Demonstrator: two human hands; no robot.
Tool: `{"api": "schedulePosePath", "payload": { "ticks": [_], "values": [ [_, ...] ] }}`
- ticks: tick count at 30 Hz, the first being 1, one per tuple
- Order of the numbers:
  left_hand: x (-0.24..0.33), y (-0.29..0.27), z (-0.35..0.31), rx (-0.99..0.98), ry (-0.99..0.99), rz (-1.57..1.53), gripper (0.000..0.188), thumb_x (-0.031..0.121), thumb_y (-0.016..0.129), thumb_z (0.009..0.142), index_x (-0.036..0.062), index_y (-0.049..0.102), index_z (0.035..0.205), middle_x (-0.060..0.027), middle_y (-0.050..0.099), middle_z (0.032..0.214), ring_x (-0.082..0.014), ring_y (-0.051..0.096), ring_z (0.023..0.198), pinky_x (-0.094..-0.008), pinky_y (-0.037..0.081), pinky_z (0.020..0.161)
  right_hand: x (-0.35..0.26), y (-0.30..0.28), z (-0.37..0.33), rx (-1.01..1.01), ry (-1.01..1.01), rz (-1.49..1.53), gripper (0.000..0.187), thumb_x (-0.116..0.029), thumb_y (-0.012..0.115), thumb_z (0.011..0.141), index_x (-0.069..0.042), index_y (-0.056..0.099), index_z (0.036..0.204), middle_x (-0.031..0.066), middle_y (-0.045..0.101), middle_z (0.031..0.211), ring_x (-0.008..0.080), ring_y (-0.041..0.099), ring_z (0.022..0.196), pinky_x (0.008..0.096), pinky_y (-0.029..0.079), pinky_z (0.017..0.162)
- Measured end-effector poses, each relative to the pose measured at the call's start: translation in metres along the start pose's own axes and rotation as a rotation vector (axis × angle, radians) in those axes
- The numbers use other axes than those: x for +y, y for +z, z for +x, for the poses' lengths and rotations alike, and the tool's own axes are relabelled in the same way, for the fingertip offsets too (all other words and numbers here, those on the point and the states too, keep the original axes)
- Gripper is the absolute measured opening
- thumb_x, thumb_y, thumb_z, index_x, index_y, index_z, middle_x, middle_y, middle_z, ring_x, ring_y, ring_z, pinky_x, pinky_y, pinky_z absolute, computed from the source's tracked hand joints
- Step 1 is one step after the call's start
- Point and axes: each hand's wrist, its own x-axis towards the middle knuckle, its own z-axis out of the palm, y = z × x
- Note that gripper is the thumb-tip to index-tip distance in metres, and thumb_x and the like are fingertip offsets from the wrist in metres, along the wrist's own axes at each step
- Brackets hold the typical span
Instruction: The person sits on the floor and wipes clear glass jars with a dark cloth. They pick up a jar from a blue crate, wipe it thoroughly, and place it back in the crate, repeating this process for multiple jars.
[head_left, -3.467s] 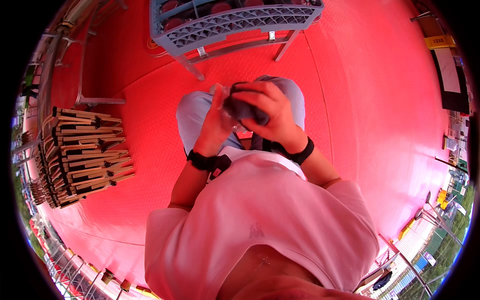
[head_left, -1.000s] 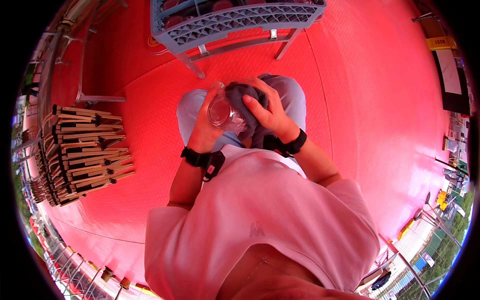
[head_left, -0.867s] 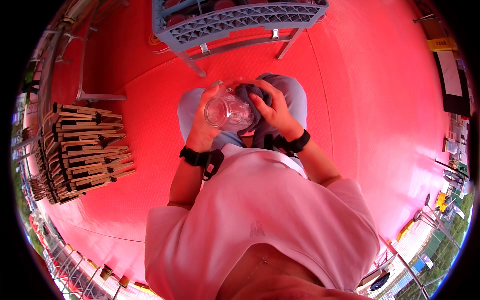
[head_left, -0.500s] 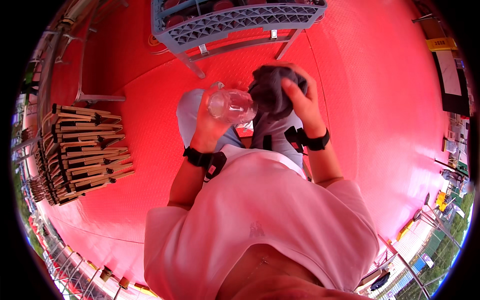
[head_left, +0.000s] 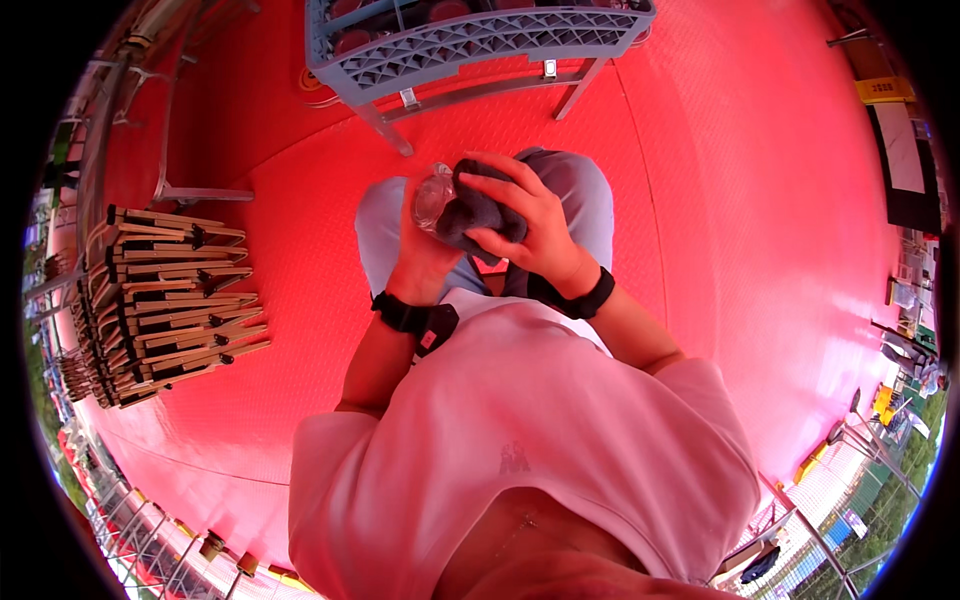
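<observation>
A clear drinking glass [head_left: 431, 199] lies in my left hand [head_left: 421, 250], whose fingers wrap round its far side. A dark grey cloth [head_left: 478, 215] covers the right end of the glass. Over that cloth, my right hand [head_left: 535, 222] is closed, pressing it against the glass with the fingers spread along it. Both hands are above my lap, close together. How far the cloth reaches into or round the glass is hidden.
Ahead stands a blue-grey glass rack [head_left: 490, 50] on a metal stand, with several glasses in it. To the left is a stack of folded wooden-looking frames [head_left: 175, 300], beside a metal frame [head_left: 205, 195]. The floor [head_left: 720, 200] is red.
My right hand has moved left with the cloth and brought it onto the glass, which it now partly covers. The glass has shifted slightly left.
</observation>
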Motion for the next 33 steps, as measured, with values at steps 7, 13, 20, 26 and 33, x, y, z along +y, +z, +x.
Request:
{"api": "schedulePosePath", "payload": {
  "ticks": [7, 13, 20, 26, 33],
  "values": [
    [0.022, -0.009, 0.017, -0.074, -0.240, -0.247, 0.065, 0.048, 0.041, 0.101, -0.0062, 0.048, 0.136, -0.0265, 0.054, 0.137, -0.0392, 0.055, 0.126, -0.0480, 0.047, 0.106, 0.026, -0.023, -0.033, -0.116, 0.107, -0.005, 0.050, -0.008, 0.072, 0.079, -0.007, 0.064, 0.129, 0.0149, 0.055, 0.138, 0.0335, 0.057, 0.124, 0.0413, 0.046, 0.103],
    [0.021, -0.005, 0.008, -0.149, -0.149, -0.016, 0.058, 0.040, 0.049, 0.100, -0.0048, 0.047, 0.137, -0.0262, 0.057, 0.132, -0.0388, 0.057, 0.123, -0.0499, 0.051, 0.101, 0.015, -0.050, -0.003, 0.006, 0.125, 0.025, 0.042, -0.010, 0.072, 0.081, -0.007, 0.068, 0.122, 0.0169, 0.063, 0.125, 0.0342, 0.062, 0.114, 0.0382, 0.049, 0.097],
    [0.005, -0.009, 0.002, -0.279, 0.132, 0.447, 0.054, 0.007, 0.069, 0.090, 0.0063, 0.045, 0.138, -0.0127, 0.057, 0.130, -0.0240, 0.062, 0.113, -0.0358, 0.055, 0.093, -0.022, -0.016, 0.037, -0.114, -0.002, 0.141, 0.035, -0.021, 0.071, 0.086, -0.002, 0.068, 0.115, 0.0161, 0.063, 0.125, 0.0334, 0.062, 0.111, 0.0393, 0.049, 0.096],
    [0.013, 0.004, -0.009, -0.166, 0.168, 0.367, 0.043, 0.025, 0.056, 0.099, 0.0018, 0.049, 0.135, -0.0127, 0.057, 0.131, -0.0206, 0.059, 0.117, -0.0357, 0.052, 0.097, 0.009, 0.004, 0.003, -0.041, 0.187, 0.260, 0.031, -0.017, 0.067, 0.088, 0.001, 0.068, 0.112, 0.0162, 0.064, 0.124, 0.0312, 0.061, 0.114, 0.0391, 0.047, 0.098],
    [0.018, 0.031, 0.003, -0.179, -0.129, 0.069, 0.048, 0.035, 0.045, 0.103, 0.0007, 0.048, 0.138, -0.0147, 0.056, 0.133, -0.0219, 0.058, 0.118, -0.0340, 0.050, 0.098, 0.030, -0.017, -0.015, -0.126, 0.295, 0.241, 0.028, -0.016, 0.066, 0.088, 0.003, 0.068, 0.108, 0.0164, 0.067, 0.115, 0.0286, 0.065, 0.105, 0.0371, 0.050, 0.094]
  ]
}}
